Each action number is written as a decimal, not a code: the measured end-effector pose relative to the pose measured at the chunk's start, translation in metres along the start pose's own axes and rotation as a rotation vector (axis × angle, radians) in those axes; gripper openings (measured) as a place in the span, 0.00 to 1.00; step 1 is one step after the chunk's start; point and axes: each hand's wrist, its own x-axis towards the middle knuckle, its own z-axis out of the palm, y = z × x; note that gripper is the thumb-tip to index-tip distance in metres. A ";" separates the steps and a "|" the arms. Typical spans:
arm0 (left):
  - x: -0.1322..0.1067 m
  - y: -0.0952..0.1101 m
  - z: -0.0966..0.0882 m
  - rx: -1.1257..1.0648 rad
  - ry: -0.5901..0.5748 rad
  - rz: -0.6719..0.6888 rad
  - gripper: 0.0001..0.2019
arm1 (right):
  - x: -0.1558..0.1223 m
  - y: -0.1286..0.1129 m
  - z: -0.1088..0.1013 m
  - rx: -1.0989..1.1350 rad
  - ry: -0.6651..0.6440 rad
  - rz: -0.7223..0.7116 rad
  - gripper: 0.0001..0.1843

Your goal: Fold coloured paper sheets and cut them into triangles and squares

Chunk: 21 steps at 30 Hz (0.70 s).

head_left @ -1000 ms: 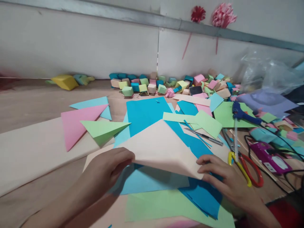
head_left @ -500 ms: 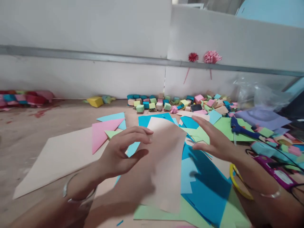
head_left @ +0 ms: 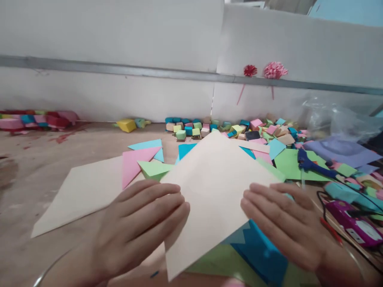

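Note:
A cream sheet of paper (head_left: 214, 187) is raised over the work surface, one corner pointing away from me and its near edge slanting. My left hand (head_left: 142, 225) grips its left edge, fingers together on top and thumb hidden. On the opposite edge, my right hand (head_left: 284, 225) holds it the same way. Beneath the sheet lie blue paper (head_left: 263, 255) and light green paper (head_left: 218, 265), partly covered. Left of the sheet are a pink paper triangle (head_left: 136, 161), a folded green piece (head_left: 154, 170) and another cream sheet (head_left: 80, 191).
Small coloured paper boxes (head_left: 191, 130) line the wall. To the right are a blue glue gun (head_left: 314, 165), a purple power strip (head_left: 354, 223) with cables, and purple paper (head_left: 344, 151). Two paper flowers (head_left: 275, 71) hang on the wall rail.
Both hands were apart from the cream sheet and have moved onto its two edges. The sheet is lifted and turned, with a corner now facing the wall.

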 end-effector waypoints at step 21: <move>-0.013 0.003 0.048 -0.038 -0.268 0.153 0.14 | -0.083 0.003 0.055 -0.026 -0.377 0.221 0.14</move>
